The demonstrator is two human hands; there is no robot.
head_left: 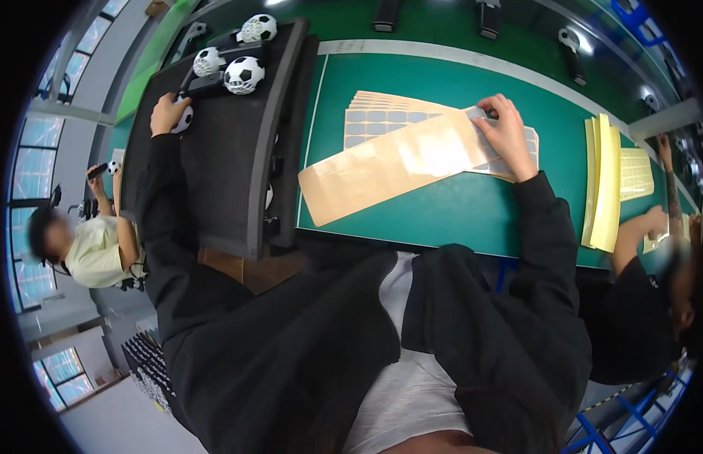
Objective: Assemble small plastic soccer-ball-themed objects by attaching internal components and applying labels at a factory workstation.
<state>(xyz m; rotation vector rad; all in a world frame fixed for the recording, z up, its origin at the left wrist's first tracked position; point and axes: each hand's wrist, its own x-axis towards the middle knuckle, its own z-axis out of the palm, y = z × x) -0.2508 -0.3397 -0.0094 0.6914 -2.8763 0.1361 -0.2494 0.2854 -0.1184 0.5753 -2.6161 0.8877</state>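
Note:
My left hand point(167, 115) is on the black tray at the left, its fingers closed round a football-patterned ball point(185, 119) that seems to belong to a black-handled device. Beyond it lie more football-headed devices point(244, 75) with black handles. Over the green table, my right hand point(507, 135) pinches a grey sticker point(476, 116) at the upper right end of a tan backing sheet point(381, 174). That sheet lies slantwise across a fanned stack of sticker sheets point(359, 129) with rounded grey labels.
The black tray point(215, 174) has a raised rim on its right, beside the green table point(366, 216). Yellow sheets point(605, 181) lie at the table's right, near a co-worker's arm point(639, 231). Another person point(101, 242) sits at far left with a football-headed device. More devices point(571, 57) lie beyond.

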